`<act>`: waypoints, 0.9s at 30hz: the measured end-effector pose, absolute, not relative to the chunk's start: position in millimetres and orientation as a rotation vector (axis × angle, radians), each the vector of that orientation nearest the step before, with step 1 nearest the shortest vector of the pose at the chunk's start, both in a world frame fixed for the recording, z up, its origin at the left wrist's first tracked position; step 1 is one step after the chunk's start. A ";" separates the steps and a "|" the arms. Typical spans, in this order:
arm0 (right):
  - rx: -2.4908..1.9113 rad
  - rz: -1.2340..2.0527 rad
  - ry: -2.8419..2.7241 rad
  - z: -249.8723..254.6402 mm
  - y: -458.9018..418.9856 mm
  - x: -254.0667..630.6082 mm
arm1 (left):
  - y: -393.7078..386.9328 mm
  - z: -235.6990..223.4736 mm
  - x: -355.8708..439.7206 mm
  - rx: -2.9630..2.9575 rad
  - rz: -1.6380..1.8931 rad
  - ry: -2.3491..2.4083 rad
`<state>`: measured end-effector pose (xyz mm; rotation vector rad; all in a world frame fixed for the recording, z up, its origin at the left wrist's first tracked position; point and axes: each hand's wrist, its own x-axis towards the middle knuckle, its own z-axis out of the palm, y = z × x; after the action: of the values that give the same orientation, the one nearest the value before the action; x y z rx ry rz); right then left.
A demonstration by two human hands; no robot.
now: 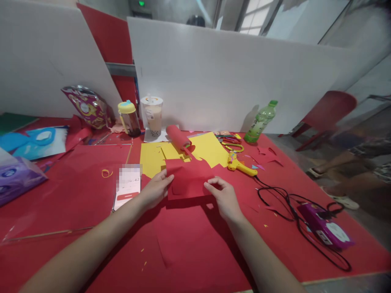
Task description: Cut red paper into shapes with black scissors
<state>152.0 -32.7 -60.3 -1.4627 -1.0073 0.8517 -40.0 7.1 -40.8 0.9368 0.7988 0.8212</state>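
A piece of red paper (189,179) with a cut, uneven top edge is held up over the table between my two hands. My left hand (157,188) pinches its left edge, thumb in front. At its right edge my right hand (222,194) has thumb and forefinger closed on the paper. Under and behind it lie sheets of yellow paper (210,148) and a rolled red paper tube (178,137). Larger red paper (195,240) covers the table below my hands. A phone (128,187) showing a timer lies beside my left hand.
A yellow hot glue gun (241,166) lies to the right, its black cable near a purple power strip (325,226). Yellow-handled scissors (233,147), a green bottle (261,122), a milk tea cup (153,116) and a yellow-lidded bottle (129,118) stand or lie behind. A person's legs (345,175) show at right.
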 end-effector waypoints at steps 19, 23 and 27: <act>-1.502 0.858 -1.035 -59.2 -35.6 148.5 | -2.1 -30.7 -41.7 1.112 0.763 0.840; -1.488 0.804 -1.072 -58.8 -35.0 148.8 | -1.3 -32.2 -41.0 1.165 0.784 0.859; -1.480 0.788 -1.112 -60.0 -34.4 149.4 | 1.9 -32.2 -41.5 1.265 0.805 0.946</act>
<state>149.4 -34.4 -60.0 -1.4802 -1.1123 0.7882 -41.5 1.9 -32.2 1.2653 0.9461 0.8054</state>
